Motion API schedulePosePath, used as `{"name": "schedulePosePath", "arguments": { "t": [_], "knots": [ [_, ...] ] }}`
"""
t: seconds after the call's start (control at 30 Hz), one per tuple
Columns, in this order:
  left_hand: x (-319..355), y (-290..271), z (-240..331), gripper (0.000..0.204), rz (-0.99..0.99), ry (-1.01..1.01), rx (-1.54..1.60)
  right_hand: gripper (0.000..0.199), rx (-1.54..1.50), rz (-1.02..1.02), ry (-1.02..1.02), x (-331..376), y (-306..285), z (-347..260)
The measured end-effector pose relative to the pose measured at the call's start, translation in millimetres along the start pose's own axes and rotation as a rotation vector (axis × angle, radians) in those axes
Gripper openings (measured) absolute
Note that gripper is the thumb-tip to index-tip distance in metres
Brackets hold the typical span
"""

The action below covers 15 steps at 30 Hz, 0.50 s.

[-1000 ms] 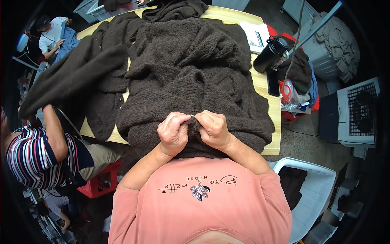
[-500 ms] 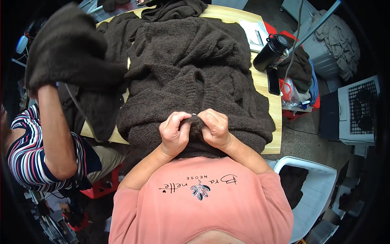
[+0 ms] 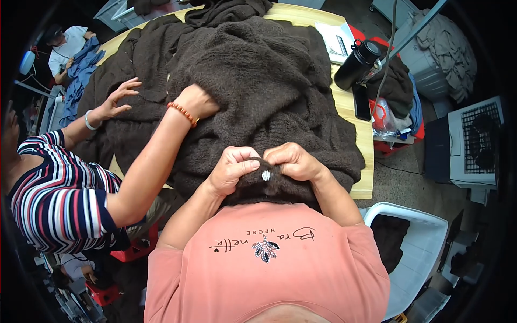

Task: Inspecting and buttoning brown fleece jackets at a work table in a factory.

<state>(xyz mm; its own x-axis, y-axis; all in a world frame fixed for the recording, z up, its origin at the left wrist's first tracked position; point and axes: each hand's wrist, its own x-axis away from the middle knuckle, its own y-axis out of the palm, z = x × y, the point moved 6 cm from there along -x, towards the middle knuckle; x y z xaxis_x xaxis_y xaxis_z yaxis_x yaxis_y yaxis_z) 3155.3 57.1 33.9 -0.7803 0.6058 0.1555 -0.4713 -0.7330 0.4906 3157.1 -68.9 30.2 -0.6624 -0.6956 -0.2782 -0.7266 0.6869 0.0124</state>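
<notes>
Pale wooden table [image 3: 365, 171] space in a busy workroom lies under heaps of dark brown knitwear [image 3: 253, 81], with a black flask [image 3: 353, 70], a black phone [image 3: 362, 103] and white paper [image 3: 329, 43] along its right side. At the near edge, close to a person's coral T-shirt [image 3: 264, 290], the left hand [image 3: 235, 169] pinches bunched brown knit fabric [image 3: 250, 182] between thumb and curled fingers; the right hand [image 3: 292, 160], nearly closed, grips the same piece just beside it. Between them shows a white oval spot [image 3: 266, 175], too small to identify. At left, a co-worker in a striped top [image 3: 64, 199] rests one braceleted hand [image 3: 199, 102] on the heap.
</notes>
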Motion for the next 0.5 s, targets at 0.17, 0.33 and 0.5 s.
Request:
{"name": "schedulePosePath", "arguments": {
  "t": [0.17, 0.33, 0.5],
  "knots": [
    [-2.5, -16.7, -4.1, 0.004, 0.217, 0.052, -0.214, 0.020, -0.092, 0.247, -0.040, -0.6, -11.9, -27.1],
    [-0.8, -6.1, 5.2, 0.003, 0.293, 0.181, -0.409, 0.006, 0.356, 0.361, -0.018, -9.4, -3.0, -23.1],
    [-0.8, -5.4, -0.1, 0.007, 0.200, 0.208, -0.527, 0.005, 0.520, 0.457, -0.158, -10.3, 7.9, -30.9]
  ]
}}
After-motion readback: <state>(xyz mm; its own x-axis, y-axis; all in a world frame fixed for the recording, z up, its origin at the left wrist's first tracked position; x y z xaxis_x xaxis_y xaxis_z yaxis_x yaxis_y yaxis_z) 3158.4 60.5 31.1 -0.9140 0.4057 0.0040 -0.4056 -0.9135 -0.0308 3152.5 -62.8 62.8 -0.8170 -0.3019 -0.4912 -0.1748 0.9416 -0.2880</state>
